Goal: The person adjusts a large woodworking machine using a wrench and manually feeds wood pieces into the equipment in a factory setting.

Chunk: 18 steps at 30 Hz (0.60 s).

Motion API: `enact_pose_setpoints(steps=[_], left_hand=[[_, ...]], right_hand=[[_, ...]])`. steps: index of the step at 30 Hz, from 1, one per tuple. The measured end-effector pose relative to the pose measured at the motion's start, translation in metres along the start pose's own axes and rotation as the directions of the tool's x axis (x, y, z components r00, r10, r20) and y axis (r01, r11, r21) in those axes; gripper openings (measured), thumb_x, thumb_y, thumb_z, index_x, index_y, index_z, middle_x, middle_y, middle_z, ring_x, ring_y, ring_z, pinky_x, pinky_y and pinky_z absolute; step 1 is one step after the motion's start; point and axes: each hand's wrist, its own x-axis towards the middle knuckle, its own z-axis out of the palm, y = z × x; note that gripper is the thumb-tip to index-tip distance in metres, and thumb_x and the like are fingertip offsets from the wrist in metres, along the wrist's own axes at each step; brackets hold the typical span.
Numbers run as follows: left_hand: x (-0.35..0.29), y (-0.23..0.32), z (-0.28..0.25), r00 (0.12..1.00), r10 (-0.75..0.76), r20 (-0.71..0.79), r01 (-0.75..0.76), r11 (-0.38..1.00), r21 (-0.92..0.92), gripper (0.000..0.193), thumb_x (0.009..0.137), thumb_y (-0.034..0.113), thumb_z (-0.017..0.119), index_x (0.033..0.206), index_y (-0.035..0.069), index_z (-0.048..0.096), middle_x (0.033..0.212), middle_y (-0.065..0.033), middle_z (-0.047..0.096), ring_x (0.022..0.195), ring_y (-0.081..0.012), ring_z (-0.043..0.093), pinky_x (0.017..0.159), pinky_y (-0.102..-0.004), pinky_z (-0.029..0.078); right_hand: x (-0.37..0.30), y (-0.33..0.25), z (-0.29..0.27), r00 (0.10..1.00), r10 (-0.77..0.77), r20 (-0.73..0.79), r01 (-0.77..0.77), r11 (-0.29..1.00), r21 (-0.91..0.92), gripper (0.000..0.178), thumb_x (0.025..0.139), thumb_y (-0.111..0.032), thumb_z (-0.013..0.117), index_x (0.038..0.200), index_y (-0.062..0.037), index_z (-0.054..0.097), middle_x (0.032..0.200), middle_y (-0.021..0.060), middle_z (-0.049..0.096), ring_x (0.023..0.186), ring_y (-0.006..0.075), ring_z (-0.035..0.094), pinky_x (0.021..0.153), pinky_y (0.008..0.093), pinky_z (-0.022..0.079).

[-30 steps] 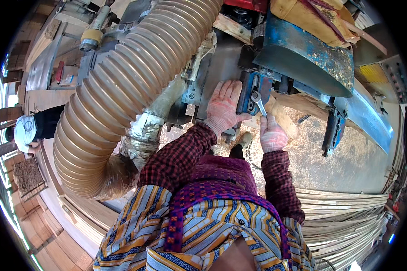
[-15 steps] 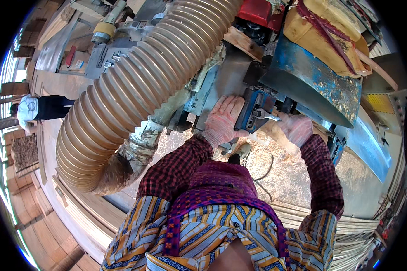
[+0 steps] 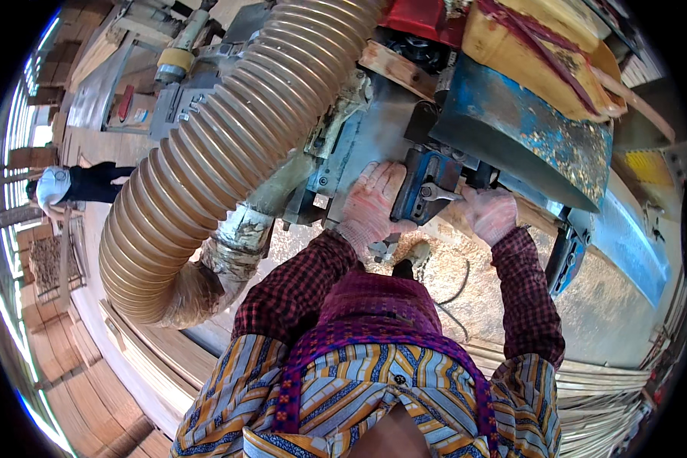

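In a pink-stained white glove, my left hand (image 3: pixel 370 200) lies on the metal machine table (image 3: pixel 366 137), fingers stretched out. Its thumb side rests against a blue-and-black machine block (image 3: pixel 416 172). A silvery wrench (image 3: pixel 439 192) sits with its head over a fastener on the front of this block. My right hand (image 3: pixel 490 214), gloved too, is closed around the wrench's handle end, which its fingers partly hide. Just beyond that hand hangs a blue curved guard (image 3: pixel 527 114) dusted with wood chips.
A thick ribbed hose (image 3: pixel 229 130) arches across the left side. Wood shavings (image 3: pixel 504 298) cover the floor around a dark cable (image 3: pixel 463 282). Another blue clamp-like part (image 3: pixel 569 259) stands at right. Thin wood strips (image 3: pixel 588 382) lie lower right. A person (image 3: pixel 72 185) works at far left.
The view has shifted slightly. My right hand, blurred by motion before, now shows sharply, still on the wrench. My left hand keeps its place beside the block.
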Motion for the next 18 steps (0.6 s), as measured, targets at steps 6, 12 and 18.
enact_pose_setpoints(steps=[6,12,18], left_hand=[[-0.002,0.0,0.005,0.995,0.039,-0.096,-0.04,0.999,-0.005,0.125,0.065,0.074,0.071,0.153,-0.003,0.025,0.154,-0.0199,0.037,0.146,-0.033,0.03,0.123,-0.0421,0.019],[-0.008,-0.001,0.018,0.982,0.063,-0.18,-0.065,0.998,-0.005,0.122,0.067,0.064,0.078,0.154,-0.002,0.024,0.152,-0.0238,0.037,0.143,-0.0382,0.032,0.12,-0.0438,0.027],[-0.008,0.006,0.007,0.985,0.042,-0.168,-0.049,0.998,-0.038,0.118,0.07,0.061,0.079,0.153,-0.002,0.024,0.152,-0.0246,0.037,0.142,-0.0395,0.033,0.12,-0.043,0.027]], right_hand=[[-0.022,-0.045,0.013,0.944,0.32,-0.078,-0.314,0.946,0.084,0.024,0.092,-0.035,0.063,0.1,-0.013,0.067,0.065,0.0151,0.062,0.059,0.035,0.062,0.054,0.0453,0.048],[-0.039,-0.157,0.05,0.623,0.77,-0.137,-0.729,0.636,0.254,0.028,0.096,-0.039,0.059,0.091,-0.0121,0.058,0.066,0.0118,0.063,0.059,0.0343,0.064,0.052,0.0481,0.047],[-0.04,-0.156,0.051,0.636,0.746,-0.197,-0.709,0.666,0.233,0.026,0.097,-0.039,0.058,0.095,-0.0129,0.057,0.072,0.0141,0.066,0.064,0.0366,0.066,0.055,0.0506,0.048]])
